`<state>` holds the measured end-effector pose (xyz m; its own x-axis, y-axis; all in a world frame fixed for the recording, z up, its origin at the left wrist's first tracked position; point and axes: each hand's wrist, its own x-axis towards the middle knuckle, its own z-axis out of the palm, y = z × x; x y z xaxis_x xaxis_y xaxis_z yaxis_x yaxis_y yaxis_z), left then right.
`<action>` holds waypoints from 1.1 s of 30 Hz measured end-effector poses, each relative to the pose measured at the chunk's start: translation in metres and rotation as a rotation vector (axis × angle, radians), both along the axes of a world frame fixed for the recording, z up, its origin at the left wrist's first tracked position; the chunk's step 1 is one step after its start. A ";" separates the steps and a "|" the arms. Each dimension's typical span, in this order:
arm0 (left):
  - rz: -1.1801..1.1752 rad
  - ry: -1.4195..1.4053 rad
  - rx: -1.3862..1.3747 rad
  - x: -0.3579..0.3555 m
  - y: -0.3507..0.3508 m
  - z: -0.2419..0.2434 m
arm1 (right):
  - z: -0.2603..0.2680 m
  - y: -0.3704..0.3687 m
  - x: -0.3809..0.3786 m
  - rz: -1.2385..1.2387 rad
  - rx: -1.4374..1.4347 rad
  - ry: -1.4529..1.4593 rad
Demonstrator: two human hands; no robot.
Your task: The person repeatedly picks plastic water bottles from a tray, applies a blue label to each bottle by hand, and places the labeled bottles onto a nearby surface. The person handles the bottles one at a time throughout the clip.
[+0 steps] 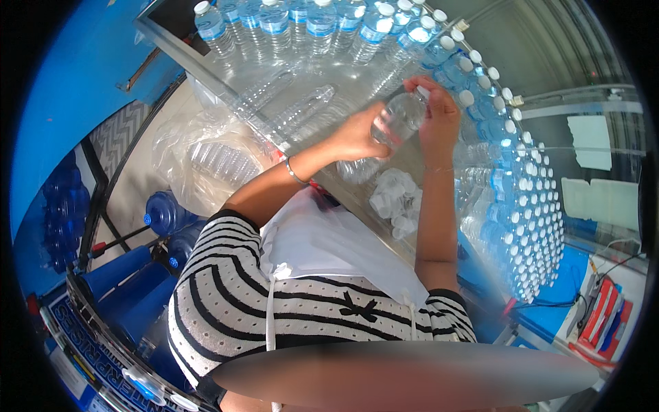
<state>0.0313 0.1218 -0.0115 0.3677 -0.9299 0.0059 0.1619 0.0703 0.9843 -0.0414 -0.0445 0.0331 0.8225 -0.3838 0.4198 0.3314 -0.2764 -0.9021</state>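
A clear plastic bottle [400, 119] is held tilted between both hands over a metal counter. My left hand [363, 135] wraps round the body of the bottle. At its neck, the fingers of my right hand [436, 105] grip the white cap [422, 92]. Below the hands lies another clear bottle [355, 170], partly hidden by my left hand. A pile of loose, whitish translucent caps [394, 198] rests on the counter beside my right forearm. Further clear bottles without visible labels [309, 105] lie on their sides to the left.
Labelled, white-capped water bottles [321, 26] stand along the far edge, with many more rows [525, 216] at the right. An open plastic bag of clear bottles [221, 159] sits left of the counter's metal rim [206, 72]. Large blue water jugs [167, 211] lie at lower left.
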 end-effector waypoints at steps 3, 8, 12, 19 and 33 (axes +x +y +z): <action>-0.488 0.899 -0.131 -0.018 -0.006 -0.005 | -0.009 0.015 -0.018 0.386 0.866 -0.388; -0.513 0.506 -0.030 -0.013 -0.014 -0.009 | 0.009 -0.003 -0.055 -0.168 0.076 0.190; -0.838 0.938 -0.097 -0.017 -0.004 0.005 | 0.028 -0.009 -0.082 -0.249 -0.341 0.011; -0.671 0.064 0.109 -0.012 -0.004 0.038 | 0.030 -0.022 -0.095 -0.189 -0.612 0.110; 0.308 -0.786 0.029 -0.002 -0.047 -0.033 | 0.007 -0.046 -0.047 -0.585 -0.691 0.340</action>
